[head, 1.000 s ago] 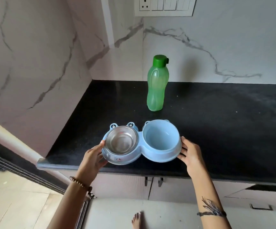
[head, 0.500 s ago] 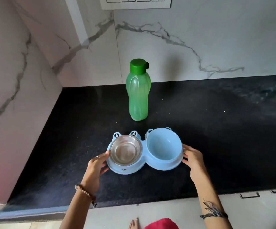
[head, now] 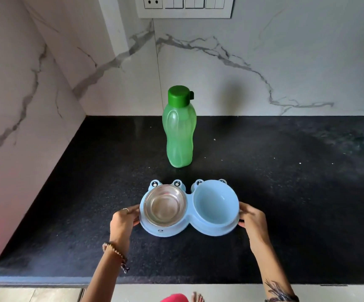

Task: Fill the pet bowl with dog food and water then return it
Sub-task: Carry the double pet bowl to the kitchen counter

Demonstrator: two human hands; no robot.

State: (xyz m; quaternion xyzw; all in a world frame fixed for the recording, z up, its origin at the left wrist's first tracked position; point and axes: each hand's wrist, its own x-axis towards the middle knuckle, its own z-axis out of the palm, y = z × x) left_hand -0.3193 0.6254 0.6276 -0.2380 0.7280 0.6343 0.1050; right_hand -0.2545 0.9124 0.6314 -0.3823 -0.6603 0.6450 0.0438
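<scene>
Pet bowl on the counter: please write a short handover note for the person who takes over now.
Left hand holds the left end of the pet bowl; right hand holds the right end.
The bowl sits flat on the black counter, near its front edge.
Steel dish and blue dish both look empty.
Green bottle stands upright behind the bowl, cap on.
Done: bowl brought to the counter.
Left: add dog food (none in view), pour water, return the bowl.
</scene>
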